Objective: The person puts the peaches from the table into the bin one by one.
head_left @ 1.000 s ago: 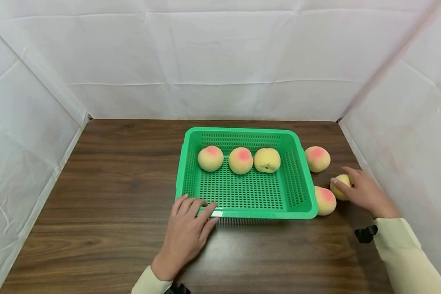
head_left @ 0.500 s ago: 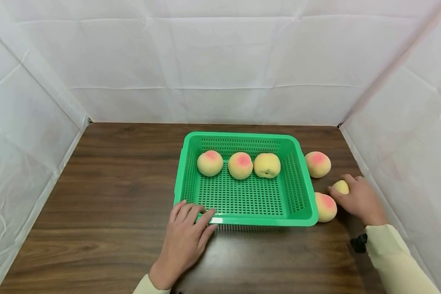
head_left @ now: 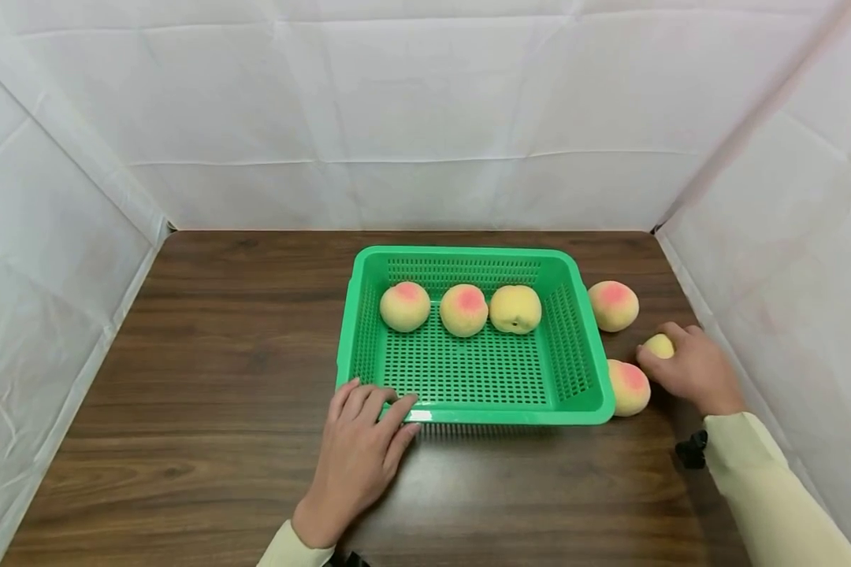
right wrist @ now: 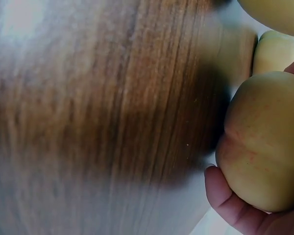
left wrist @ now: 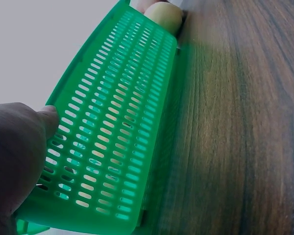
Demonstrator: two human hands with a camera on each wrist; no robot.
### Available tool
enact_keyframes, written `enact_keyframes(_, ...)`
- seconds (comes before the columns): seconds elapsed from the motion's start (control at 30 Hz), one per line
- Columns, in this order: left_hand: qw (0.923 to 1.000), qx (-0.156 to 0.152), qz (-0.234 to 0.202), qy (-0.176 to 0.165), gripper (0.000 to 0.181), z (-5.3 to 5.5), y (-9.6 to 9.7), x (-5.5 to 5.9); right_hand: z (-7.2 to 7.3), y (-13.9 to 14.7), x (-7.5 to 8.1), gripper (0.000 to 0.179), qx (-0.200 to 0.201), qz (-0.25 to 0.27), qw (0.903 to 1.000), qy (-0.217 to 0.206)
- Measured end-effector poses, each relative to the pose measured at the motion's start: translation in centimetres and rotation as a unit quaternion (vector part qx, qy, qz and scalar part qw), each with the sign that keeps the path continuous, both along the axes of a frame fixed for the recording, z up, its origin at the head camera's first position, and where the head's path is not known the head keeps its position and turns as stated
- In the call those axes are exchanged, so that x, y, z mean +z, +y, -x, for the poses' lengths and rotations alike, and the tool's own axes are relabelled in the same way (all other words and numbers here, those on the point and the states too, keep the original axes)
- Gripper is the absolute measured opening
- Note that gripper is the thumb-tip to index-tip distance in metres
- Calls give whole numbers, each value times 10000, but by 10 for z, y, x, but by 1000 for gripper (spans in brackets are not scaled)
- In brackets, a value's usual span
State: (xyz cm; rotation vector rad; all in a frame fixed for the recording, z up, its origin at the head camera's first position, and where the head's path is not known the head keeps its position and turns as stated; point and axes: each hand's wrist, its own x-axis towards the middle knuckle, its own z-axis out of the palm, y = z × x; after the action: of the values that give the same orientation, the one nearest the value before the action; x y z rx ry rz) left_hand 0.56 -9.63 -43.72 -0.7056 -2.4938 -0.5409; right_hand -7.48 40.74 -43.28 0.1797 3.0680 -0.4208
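My left hand (head_left: pixel 358 449) grips the near left rim of a green perforated plastic basket (head_left: pixel 496 415), fingers over the edge. In the left wrist view its thumb (left wrist: pixel 49 120) lies against the basket's outer wall. To the right of the basket, my right hand (head_left: pixel 702 374) holds a yellow peach (head_left: pixel 659 346) with its fingers curled round it. Close up in the right wrist view, the held peach (right wrist: pixel 264 142) shows its crease; whether it touches the table cannot be told. Inside the basket, a left peach (head_left: pixel 405 306), a middle peach (head_left: pixel 463 310) and a right peach (head_left: pixel 515 309) form a row.
Two pink-topped peaches lie outside the basket's right side, a far peach (head_left: pixel 613 305) and a near peach (head_left: pixel 629 387). White cloth walls (head_left: pixel 425 118) enclose the dark wooden table (head_left: pixel 220 378) at the back and both sides. The right arm is near the right wall.
My right hand has wrapped further round the yellow peach, covering more of it, and its wrist has shifted slightly left. The left hand and basket keep their places; the head view tilted slightly.
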Motion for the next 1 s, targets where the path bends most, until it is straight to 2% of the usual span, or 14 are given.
enact_keyframes(0.2,10000,-31,-15,-50,30,0,1,1,-2,3,1,35,-12,91,9999,77)
enact_keyframes(0.37,9998,-11,16,-220,35,0,0,2,0,5,2,44,11,145,9998,96)
enact_keyframes(0.5,9999,2,19,-122,42,0,-1,2,1,5,8,44,64,119,9998,110)
enact_keyframes(0.73,10000,6,-38,20,35,1,0,0,0,5,18,44,125,94,9999,38)
enact_keyframes(1.0,10000,2,-47,63,29,1,0,0,1,0,32,35,286,61,9986,431)
